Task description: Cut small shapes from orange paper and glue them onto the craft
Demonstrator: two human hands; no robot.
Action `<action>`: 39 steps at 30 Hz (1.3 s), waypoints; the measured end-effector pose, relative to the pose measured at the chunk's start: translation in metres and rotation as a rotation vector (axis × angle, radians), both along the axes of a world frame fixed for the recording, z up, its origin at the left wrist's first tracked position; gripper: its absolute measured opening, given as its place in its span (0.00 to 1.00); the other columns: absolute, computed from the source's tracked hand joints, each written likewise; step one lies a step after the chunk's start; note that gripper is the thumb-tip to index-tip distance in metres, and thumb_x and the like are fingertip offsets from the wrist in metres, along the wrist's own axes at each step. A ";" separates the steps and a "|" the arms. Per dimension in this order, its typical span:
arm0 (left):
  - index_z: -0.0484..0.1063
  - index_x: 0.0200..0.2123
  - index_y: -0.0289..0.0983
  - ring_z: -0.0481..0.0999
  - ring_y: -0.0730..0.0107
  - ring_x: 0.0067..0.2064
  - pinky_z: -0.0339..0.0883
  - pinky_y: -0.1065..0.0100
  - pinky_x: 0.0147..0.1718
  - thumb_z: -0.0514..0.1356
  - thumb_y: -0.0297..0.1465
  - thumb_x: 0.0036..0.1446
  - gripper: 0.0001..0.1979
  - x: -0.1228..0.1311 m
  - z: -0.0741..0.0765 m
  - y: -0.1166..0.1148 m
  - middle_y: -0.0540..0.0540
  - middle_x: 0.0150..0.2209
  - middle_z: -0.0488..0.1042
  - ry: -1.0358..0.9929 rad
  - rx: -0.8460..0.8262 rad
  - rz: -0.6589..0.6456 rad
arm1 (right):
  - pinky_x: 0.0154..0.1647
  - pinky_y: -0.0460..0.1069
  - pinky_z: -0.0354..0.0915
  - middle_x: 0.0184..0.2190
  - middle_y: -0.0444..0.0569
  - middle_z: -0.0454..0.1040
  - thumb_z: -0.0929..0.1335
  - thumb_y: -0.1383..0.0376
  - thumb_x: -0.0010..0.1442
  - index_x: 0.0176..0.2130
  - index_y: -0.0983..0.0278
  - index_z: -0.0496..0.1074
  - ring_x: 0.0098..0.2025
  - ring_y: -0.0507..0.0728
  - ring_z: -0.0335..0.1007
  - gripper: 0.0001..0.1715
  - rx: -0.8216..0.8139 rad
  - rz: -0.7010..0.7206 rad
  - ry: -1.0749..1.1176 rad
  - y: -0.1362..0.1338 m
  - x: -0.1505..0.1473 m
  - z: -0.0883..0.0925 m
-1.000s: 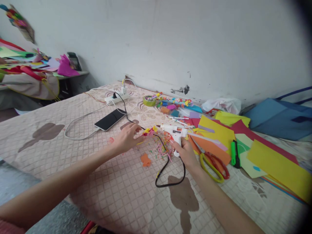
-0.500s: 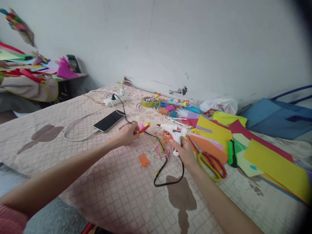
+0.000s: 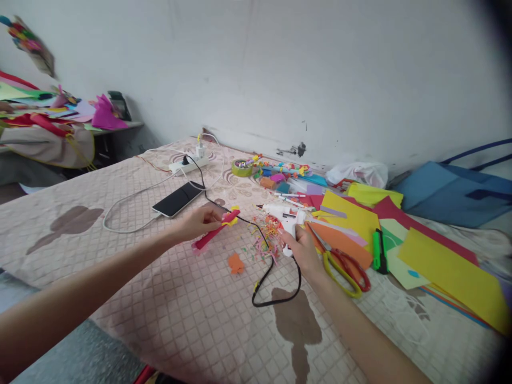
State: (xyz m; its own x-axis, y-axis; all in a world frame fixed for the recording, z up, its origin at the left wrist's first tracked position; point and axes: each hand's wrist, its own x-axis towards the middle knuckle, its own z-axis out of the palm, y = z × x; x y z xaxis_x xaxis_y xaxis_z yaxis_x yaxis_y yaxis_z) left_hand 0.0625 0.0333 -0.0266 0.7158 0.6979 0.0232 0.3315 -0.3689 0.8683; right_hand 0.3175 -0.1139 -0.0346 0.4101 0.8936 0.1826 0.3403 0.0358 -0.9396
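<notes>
Left hand pinches the red paper piece near frame centre; right hand, right of centre, is clamped around the glue gun. If the gun moves abruptly, its black cord, crossing beside the piece, could snag it.

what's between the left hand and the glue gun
In the head view, the red-and-yellow piece that the left hand holds comes first, then the black cord, then colourful scraps by the glue gun.
</notes>
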 end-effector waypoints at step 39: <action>0.67 0.28 0.36 0.70 0.66 0.28 0.53 0.69 0.23 0.60 0.32 0.49 0.06 0.029 0.015 -0.086 0.45 0.31 0.72 0.471 0.570 -0.098 | 0.23 0.46 0.53 0.18 0.40 0.61 0.67 0.54 0.51 0.22 0.62 0.62 0.22 0.51 0.55 0.16 -0.039 0.014 -0.030 -0.002 -0.004 0.004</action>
